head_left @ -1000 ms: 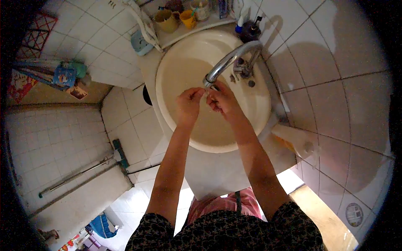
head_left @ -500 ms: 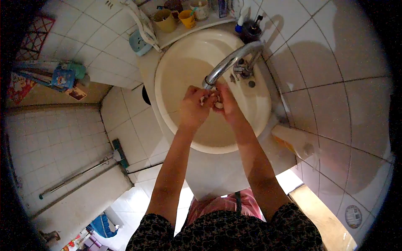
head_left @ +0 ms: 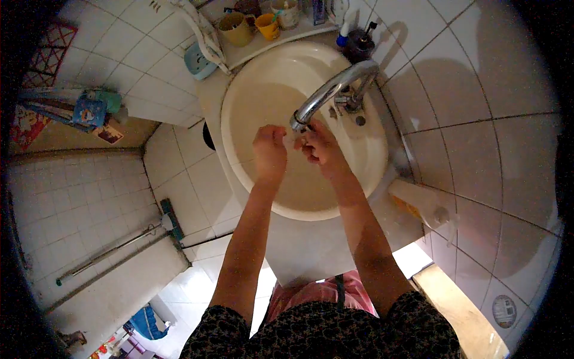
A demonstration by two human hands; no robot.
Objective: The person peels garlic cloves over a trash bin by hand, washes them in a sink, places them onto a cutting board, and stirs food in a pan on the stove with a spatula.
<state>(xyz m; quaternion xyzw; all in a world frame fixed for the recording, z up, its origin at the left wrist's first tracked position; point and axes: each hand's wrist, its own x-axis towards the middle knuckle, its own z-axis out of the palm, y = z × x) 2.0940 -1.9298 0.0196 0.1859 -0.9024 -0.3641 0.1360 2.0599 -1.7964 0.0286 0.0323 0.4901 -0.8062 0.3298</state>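
One sink, one faucet on its right edge. Your right hand is curled right by the faucet's tip, left hand bunched nearby; can't tell if either's holding anything. One dark pump bottle near the sink's upper right edge.

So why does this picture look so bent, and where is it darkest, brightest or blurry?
Head view: lines on the tiled wall curve, probably from a wide lens, and both side edges go black; head view: a rounded shadow darkens that wall, the floor at lower left glares white, and the faucet glints; head view: the left hand and right hand look soft, so finger detail is unclear.
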